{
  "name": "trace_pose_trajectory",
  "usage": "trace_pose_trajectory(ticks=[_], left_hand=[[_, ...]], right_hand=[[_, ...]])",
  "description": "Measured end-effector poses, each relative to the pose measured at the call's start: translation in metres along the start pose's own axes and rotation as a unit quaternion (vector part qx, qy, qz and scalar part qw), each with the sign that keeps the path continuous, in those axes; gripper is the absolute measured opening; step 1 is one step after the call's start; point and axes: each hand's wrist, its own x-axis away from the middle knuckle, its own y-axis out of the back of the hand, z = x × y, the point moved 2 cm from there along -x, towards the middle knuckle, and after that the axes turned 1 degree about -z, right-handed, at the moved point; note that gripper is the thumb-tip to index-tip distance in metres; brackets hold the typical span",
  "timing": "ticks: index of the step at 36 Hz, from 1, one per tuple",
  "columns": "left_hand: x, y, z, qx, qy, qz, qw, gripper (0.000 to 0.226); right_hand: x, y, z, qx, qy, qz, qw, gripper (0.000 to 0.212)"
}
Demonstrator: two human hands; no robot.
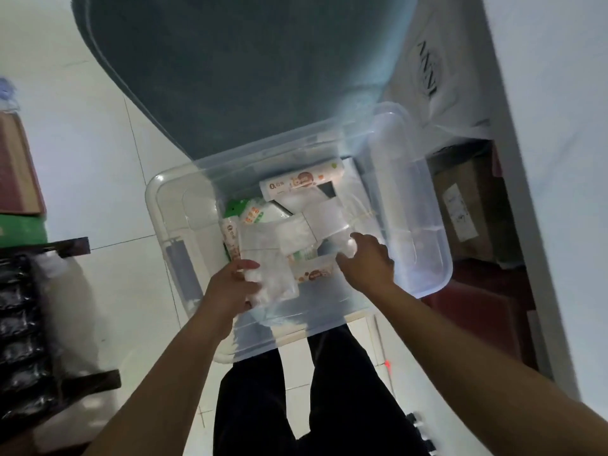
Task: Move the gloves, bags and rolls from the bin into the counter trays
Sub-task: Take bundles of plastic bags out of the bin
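**Both hands down in the clear bin**

A clear plastic storage bin (424, 205) sits on the pale tiled floor (98, 153) in front of the person's dark trousers (296, 406), its far edge tucked under a dark grey curved tabletop (237, 67). Inside lies a loose heap of packaged goods. At the far side, a white printed roll (301, 182) lies crosswise; a second printed roll (230, 236) stands along the left of the heap, beside a green-and-white packet (250, 210). Flat clear plastic bags (324, 215) overlap in the middle, and a small printed box-like pack (314, 269) lies near the front. The right part of the bin floor is bare.

The left hand (230, 287) is closed around a clear plastic bag (276, 278), thumb on top, the bag at the front left of the heap and inside the bin walls. The right hand (368, 261) reaches into the middle of the bin with fingers curled over another clear packet (345, 245); whether it actually grips it cannot be told through the blur.

To the left, a black rack with dark wrapped bundles (19, 340) stands on the floor, with a cardboard box (16, 166) beyond. At right, another cardboard box (467, 205) sits in a recess under a white counter (559, 126).
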Motion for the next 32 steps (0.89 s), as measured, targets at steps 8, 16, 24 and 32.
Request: trace_pose_trajectory(ticks=[8, 16, 24, 32], left_hand=[[0.048, -0.002, 0.015, 0.124, -0.015, -0.025, 0.992, 0.030], [0.055, -0.004, 0.024, 0.152, 0.001, -0.035, 0.988, 0.030], [0.054, -0.001, 0.023, 0.156, -0.022, -0.011, 0.988, 0.032], [0.066, 0.005, 0.023, 0.143, -0.054, 0.000, 0.988, 0.032]], right_hand=[[-0.071, -0.010, 0.023, 0.097, -0.064, 0.017, 0.993, 0.072], [-0.104, -0.021, 0.024, 0.075, -0.143, 0.037, 0.986, 0.089], [-0.120, -0.035, 0.024, 0.116, -0.156, -0.031, 0.980, 0.083], [-0.097, -0.019, 0.019, 0.081, -0.150, -0.066, 0.983, 0.035]])
